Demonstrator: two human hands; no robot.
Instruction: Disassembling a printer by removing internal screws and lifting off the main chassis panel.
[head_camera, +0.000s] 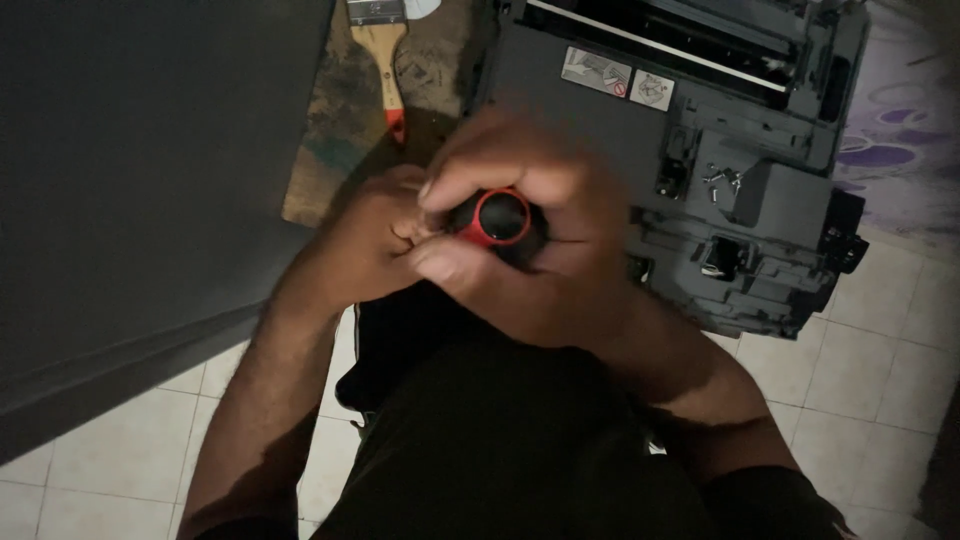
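My right hand (530, 235) is wrapped around a screwdriver handle (500, 220), black with a red ring, seen end-on from above. My left hand (375, 240) sits just to its left, fingers curled against the handle and the right hand's fingers. Both hands hover over the near left corner of a dark grey opened printer (740, 150). The screwdriver's shaft and tip are hidden under my hands.
A wooden-handled paintbrush (385, 60) with a red end lies on a worn board (340, 130) beyond my hands. Loose small screws (722, 178) rest on the printer. A large dark panel (140, 180) fills the left. Pale floor tiles (880, 370) lie at right and below.
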